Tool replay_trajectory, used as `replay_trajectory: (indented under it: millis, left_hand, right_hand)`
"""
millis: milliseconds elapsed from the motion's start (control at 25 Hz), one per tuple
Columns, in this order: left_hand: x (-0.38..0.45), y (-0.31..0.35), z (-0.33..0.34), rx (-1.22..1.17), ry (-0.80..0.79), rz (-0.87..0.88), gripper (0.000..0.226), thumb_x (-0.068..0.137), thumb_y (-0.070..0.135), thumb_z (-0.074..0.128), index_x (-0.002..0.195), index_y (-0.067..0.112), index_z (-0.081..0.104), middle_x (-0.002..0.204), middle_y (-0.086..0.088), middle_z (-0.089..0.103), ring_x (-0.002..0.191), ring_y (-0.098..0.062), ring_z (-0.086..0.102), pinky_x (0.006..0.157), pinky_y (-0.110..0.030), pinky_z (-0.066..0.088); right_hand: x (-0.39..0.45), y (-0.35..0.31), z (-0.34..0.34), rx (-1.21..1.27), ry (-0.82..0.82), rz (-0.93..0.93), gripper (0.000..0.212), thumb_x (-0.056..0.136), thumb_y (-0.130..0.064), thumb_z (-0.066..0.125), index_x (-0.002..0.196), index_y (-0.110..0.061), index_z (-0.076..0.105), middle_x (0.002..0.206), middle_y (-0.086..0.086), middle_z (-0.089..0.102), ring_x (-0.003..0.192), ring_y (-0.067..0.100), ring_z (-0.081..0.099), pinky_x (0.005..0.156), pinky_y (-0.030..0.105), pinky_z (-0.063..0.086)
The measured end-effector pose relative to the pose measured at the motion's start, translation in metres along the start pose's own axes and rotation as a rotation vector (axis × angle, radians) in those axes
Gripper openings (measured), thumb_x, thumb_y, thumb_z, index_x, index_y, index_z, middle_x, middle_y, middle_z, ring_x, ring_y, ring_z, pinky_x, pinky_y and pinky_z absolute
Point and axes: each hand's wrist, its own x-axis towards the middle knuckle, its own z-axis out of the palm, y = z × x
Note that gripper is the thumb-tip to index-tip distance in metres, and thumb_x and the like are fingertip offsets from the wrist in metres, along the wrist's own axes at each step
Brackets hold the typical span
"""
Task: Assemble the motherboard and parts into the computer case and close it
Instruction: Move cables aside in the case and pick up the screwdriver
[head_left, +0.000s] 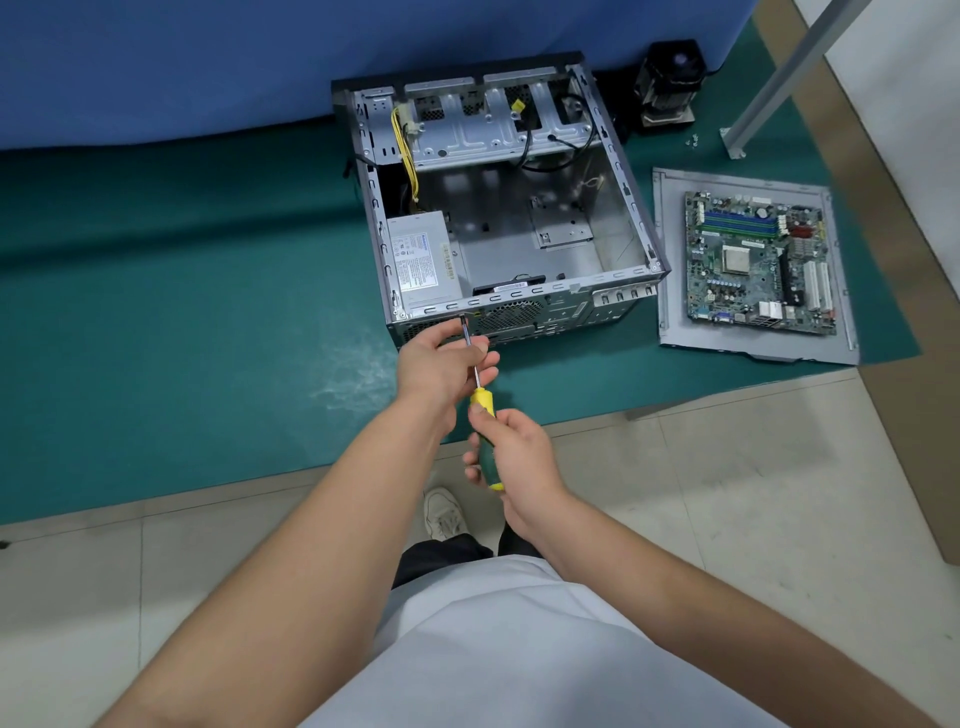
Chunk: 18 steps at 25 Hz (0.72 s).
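The motherboard (759, 262) lies flat on a grey side panel (748, 343), well off to the right of both hands and beside the open computer case (498, 208). By the look of it the board is light, thin and stiff, but fragile: crowded with slots, connectors and a bare processor socket, so it is best lifted by its bare edges with both hands, kept level, and never by the parts standing on it. The case is sheet metal, likely heavy and rigid, with rims that may be sharp where fingers reach in. The power supply (423, 260) already sits in the case's near left corner, just beyond the left hand.

The right hand (511, 457) is curled round the green and yellow handle of a screwdriver (480, 410), nearest the body, forearm reaching forward. The left hand (441, 364) sits ahead of it, against the case's rear wall, fingers pinching the bare shaft to steady it. The tip lies at the rear wall's top edge, just past the left hand; whether it meets a screw there is too small to tell. A few loose screws (692, 141) lie far beyond, on the green table (182, 260).
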Motion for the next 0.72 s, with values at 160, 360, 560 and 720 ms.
replay_trajectory:
  millis: [160,360,560,720]
  left_hand:
    - [0.003,0.004,-0.004,0.259,0.068,0.175,0.024,0.093,0.008,0.072,0.113,0.015,0.063,0.093,-0.008,0.071,0.078,-0.021,0.072,0.069,-0.034,0.062]
    - [0.015,0.019,-0.022,1.200,0.294,0.853,0.048,0.085,0.006,0.061,0.130,0.022,0.062,0.134,-0.004,0.058,0.128,-0.029,0.047,0.097,-0.039,0.039]
    - [0.039,0.039,-0.034,1.642,0.125,0.778,0.066,0.096,0.018,0.062,0.155,0.031,0.037,0.167,0.004,0.026,0.156,-0.026,0.015,0.119,-0.045,0.024]
    - [0.039,0.032,-0.035,1.665,0.164,0.795,0.062,0.100,0.023,0.060,0.156,0.032,0.035,0.168,0.004,0.026,0.156,-0.026,0.016,0.115,-0.046,0.030]
  right_hand:
    - [0.002,-0.004,-0.006,0.218,-0.158,0.238,0.041,0.101,-0.047,0.056,0.083,-0.015,0.074,0.065,-0.005,0.056,0.052,0.008,0.049,0.050,0.020,0.034]
    - [0.009,-0.003,-0.003,-0.073,0.043,-0.007,0.036,0.089,-0.041,0.078,0.106,-0.016,0.060,0.089,-0.003,0.067,0.049,0.008,0.055,0.043,0.023,0.039]
    - [0.009,-0.003,-0.007,-0.005,0.038,0.056,0.036,0.089,-0.045,0.077,0.095,-0.011,0.066,0.077,0.000,0.068,0.056,0.013,0.060,0.049,0.027,0.045]
    - [0.009,-0.008,-0.010,0.125,-0.115,0.186,0.043,0.096,-0.054,0.063,0.095,-0.013,0.075,0.073,-0.003,0.064,0.053,0.008,0.053,0.047,0.021,0.041]
